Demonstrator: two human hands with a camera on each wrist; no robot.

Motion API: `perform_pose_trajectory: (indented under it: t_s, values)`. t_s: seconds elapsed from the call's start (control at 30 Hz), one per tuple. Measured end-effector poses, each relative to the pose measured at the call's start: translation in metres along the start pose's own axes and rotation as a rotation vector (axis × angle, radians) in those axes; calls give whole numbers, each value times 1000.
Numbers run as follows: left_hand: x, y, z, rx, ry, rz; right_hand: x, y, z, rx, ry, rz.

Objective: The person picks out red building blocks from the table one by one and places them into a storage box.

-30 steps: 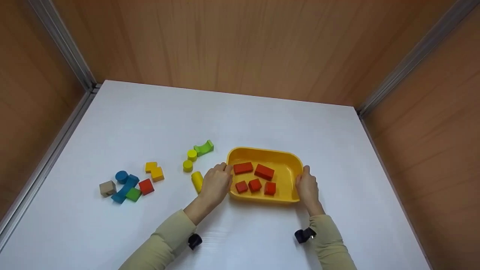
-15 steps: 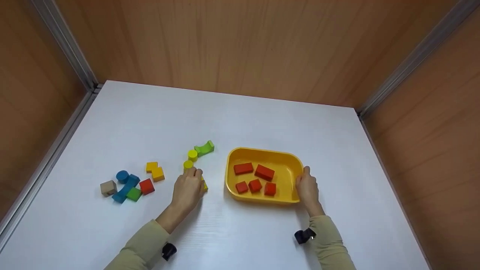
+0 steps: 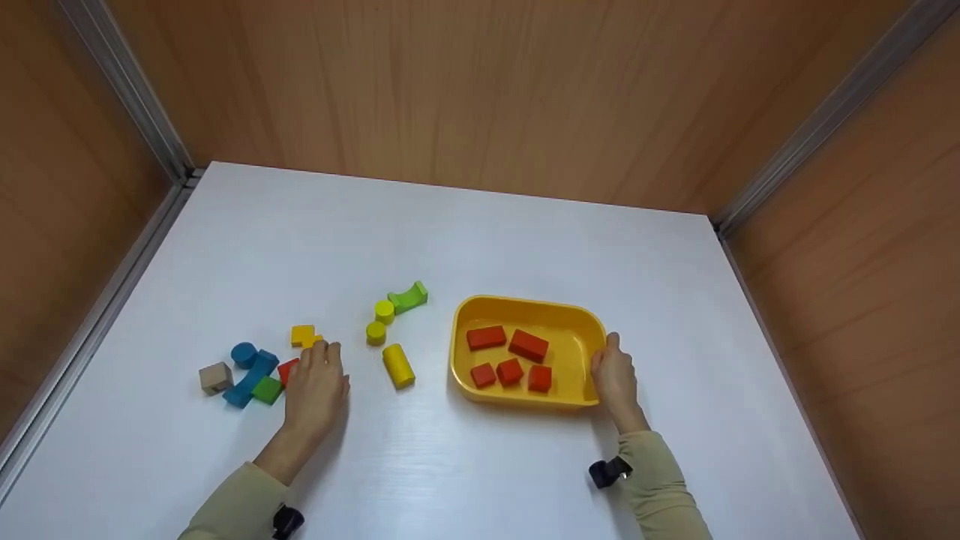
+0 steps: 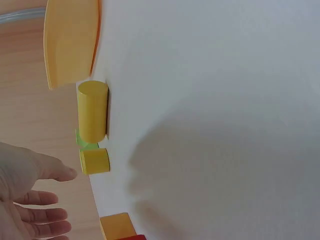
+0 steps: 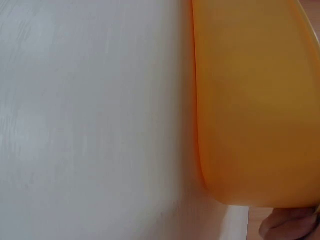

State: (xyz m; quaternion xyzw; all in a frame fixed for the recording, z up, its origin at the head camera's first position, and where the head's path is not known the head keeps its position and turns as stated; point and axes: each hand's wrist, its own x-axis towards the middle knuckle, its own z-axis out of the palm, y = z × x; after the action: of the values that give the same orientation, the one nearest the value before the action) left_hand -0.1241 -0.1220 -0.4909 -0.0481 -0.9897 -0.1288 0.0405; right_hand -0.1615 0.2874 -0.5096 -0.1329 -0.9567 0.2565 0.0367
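My right hand (image 3: 616, 375) grips the right end of a yellow plastic tray (image 3: 577, 330), thumb over the rim. Several red blocks (image 3: 529, 345) lie inside the tray. In the left wrist view my left hand (image 4: 35, 200) has its fingers extended, with nothing between thumb and fingers. In the head view that left hand is over the table, partly covering a red cube (image 3: 286, 371) and an orange-yellow block (image 3: 315, 341). A second orange-yellow block (image 3: 301, 334) shows just beyond its fingertips. To its right lies a yellow cylinder (image 3: 398, 366).
Left of the left hand sit a green block (image 3: 267, 389), a blue curved block (image 3: 251, 379), a blue cylinder (image 3: 244, 355) and a plain wooden cube (image 3: 216, 378). Two short yellow cylinders (image 3: 376, 333) and a light green arched block (image 3: 409, 298) lie farther back. Wood-grain walls enclose the white table (image 3: 525, 247).
My left hand has let go of the tray's left end and moved left, past the yellow cylinder, to the red and orange-yellow blocks. The right hand and tray stay nearly in place.
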Motion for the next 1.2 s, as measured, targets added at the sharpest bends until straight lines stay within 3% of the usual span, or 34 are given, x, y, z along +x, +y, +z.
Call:
perform_pose_trajectory:
  t_s: [0.2, 0.43, 0.6, 0.73, 0.97, 1.2]
  values:
    - [-2, -20, 1, -4, 14, -16, 0, 0, 1, 14, -18, 16]
    - [0, -39, 2, -70, -50, -77, -1, -1, 0, 6, 1, 9]
    - [2, -48, 6, -82, -33, -72, -2, 0, 2, -4, 21, -13]
    - [3, -52, 9, -71, -25, -68, -3, 1, 2, -27, 46, -37]
    - [6, -52, 9, -36, -13, -51, -1, -1, 0, -16, 8, 9]
    - [7, -51, 11, -37, -66, -62, 0, -1, -1, -10, -12, 14]
